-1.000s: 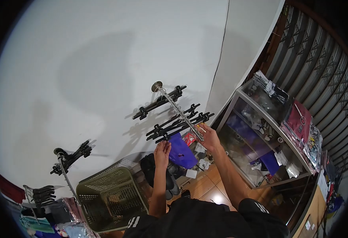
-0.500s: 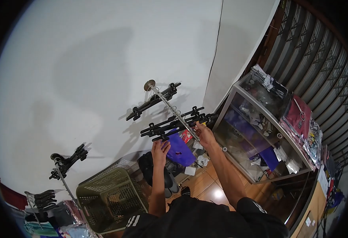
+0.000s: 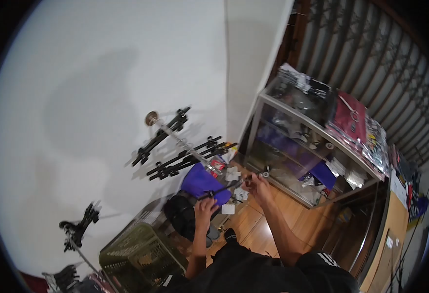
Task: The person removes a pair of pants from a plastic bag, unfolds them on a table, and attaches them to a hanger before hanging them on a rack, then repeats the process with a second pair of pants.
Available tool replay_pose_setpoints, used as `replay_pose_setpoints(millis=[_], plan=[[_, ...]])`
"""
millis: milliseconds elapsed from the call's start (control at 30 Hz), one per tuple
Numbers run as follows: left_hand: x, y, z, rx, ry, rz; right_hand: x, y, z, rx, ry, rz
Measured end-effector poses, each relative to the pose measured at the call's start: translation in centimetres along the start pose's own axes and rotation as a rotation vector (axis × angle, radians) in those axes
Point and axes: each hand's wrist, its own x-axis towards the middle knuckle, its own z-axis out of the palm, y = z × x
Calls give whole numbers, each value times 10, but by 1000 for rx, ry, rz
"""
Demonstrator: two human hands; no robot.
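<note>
A black clip hanger (image 3: 229,188) is held between my two hands, off the metal rail (image 3: 177,139) on the wall. My left hand (image 3: 205,211) has its fingers at the hanger's left end. Near its other end, my right hand (image 3: 257,185) is closed on it. Several black hangers (image 3: 187,158) still hang from the rail, and another group (image 3: 160,136) hangs closer to the wall. Behind the held hanger lies a purple bag (image 3: 197,181).
An olive plastic basket (image 3: 141,254) stands at the lower left, beside a second wall rail (image 3: 82,249) with hangers. To the right is a glass display case (image 3: 292,146) with packaged clothes (image 3: 351,117) on top. Tiled floor (image 3: 253,229) shows below.
The black hanger has come off the rail and moved down toward my body in both hands. The camera view has turned to the right.
</note>
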Motion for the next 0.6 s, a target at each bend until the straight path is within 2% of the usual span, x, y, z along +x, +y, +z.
replay_pose_setpoints(millis=[33,133,233,267,367,433,600], plan=[[-5,-18,0,66,-26,-59,-17,7,-26,20,85,27],[-21,-74,11,484,-141,160,-76,43,-122,56,346,82],[-56,-104,40,570,-466,102,-163,66,-193,114,580,58],[-72,-102,56,731,-578,4,-196,77,-220,197,640,41],[-107,-147,89,804,-894,-87,-296,97,-282,379,802,-42],[-149,-169,121,853,-1032,-77,-367,100,-298,416,928,-144],[-275,-233,184,890,-1300,-114,-525,129,-353,667,1065,-351]])
